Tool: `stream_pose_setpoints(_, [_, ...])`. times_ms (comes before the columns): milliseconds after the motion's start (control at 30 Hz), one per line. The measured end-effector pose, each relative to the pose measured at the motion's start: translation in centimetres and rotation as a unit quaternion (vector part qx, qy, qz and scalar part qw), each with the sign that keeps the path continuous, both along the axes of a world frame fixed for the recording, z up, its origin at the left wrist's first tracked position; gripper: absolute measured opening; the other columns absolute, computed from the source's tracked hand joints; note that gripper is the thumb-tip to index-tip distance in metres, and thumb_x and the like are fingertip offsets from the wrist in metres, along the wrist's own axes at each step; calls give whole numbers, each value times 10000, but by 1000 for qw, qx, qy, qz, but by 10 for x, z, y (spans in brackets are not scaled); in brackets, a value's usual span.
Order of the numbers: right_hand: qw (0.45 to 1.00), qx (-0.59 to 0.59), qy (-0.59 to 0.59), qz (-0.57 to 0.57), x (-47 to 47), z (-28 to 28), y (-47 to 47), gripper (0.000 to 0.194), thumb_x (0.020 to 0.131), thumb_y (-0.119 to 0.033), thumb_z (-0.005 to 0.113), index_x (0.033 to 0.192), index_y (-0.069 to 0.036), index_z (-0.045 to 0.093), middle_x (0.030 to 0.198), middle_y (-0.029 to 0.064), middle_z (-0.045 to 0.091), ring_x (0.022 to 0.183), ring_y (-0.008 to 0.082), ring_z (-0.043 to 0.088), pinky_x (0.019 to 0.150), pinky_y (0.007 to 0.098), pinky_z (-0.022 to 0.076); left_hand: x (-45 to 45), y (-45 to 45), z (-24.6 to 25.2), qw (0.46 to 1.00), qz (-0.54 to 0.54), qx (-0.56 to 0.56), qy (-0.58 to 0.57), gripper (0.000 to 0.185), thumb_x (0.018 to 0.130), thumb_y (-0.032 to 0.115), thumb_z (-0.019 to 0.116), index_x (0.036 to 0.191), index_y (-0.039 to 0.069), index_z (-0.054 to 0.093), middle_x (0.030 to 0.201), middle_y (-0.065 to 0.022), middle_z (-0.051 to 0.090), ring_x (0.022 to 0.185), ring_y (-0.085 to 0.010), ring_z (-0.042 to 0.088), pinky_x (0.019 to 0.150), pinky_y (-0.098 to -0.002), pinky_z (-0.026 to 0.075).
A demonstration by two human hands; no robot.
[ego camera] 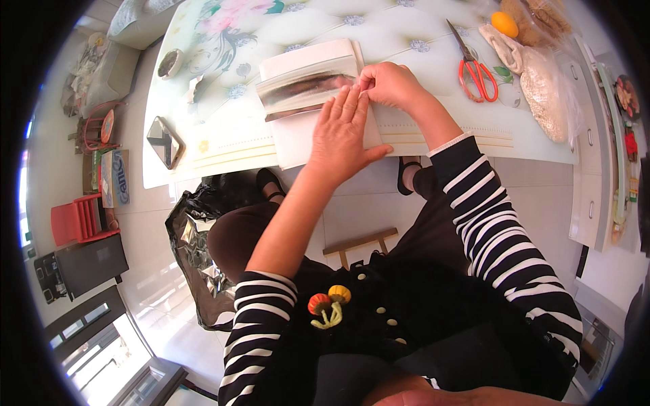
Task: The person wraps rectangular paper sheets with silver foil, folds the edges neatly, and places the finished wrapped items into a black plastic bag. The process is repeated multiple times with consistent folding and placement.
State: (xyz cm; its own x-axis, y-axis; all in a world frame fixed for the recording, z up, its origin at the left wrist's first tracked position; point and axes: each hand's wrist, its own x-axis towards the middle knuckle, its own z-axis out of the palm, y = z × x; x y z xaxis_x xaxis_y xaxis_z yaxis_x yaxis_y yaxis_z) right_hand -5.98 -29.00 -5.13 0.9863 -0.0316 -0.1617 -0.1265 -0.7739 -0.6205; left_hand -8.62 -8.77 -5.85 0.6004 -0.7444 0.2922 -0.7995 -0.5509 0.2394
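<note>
A mirror-like silver film sheet (310,86) lies curled across a pad of pale paper (299,56) at the table's front edge. My left hand (343,129) rests flat on the paper, its fingertips at the right end of the film and its thumb spread to the side. With bent fingers, my right hand (391,85) pinches at the film's right edge; the exact pinch point is partly hidden behind the fingertips. More pale paper (299,142) extends below the film to the table's edge.
Red-handled scissors (477,78) lie at the right, near a bag of pale material (543,96) and an orange-yellow ball (504,24). At left are a phone (165,142), a torn scrap (194,89) and a small bowl (170,64). A black bag (198,254) with silver scraps stands on the floor.
</note>
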Motion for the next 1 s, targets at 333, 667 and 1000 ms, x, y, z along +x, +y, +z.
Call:
stream_pose_setpoints(333, [1000, 4, 0, 9, -3, -1, -2, 243, 729, -349, 838, 839, -165, 724, 857, -13, 749, 855, 184, 699, 936, 366, 464, 0, 86, 1, 973, 157, 155, 65, 1158, 774, 699, 719, 1542, -62, 303, 1632, -238, 287, 1547, -335, 222, 1266, -441, 158])
stream_pose_setpoints(667, [950, 38, -309, 21, -7, 1, 40, 142, 734, -229, 767, 846, -154, 722, 832, 22, 718, 856, 235, 688, 834, 381, 505, -6, 100, -1, 961, 202, 179, 63, 1151, 767, 699, 724, 1540, -52, 321, 1631, -218, 311, 1539, -307, 261, 1256, -459, 173])
stream_pose_setpoints(1000, [935, -107, -291, 175, -51, -39, 79, 551, 922, -434, 646, 1310, -45, 610, 1404, 141, 568, 1335, 302, 502, 1175, 466, 314, -6, 98, -4, 963, 196, 179, 48, 1164, 736, 679, 762, 1546, -34, 328, 1632, -198, 324, 1536, -288, 273, 1256, -479, 155])
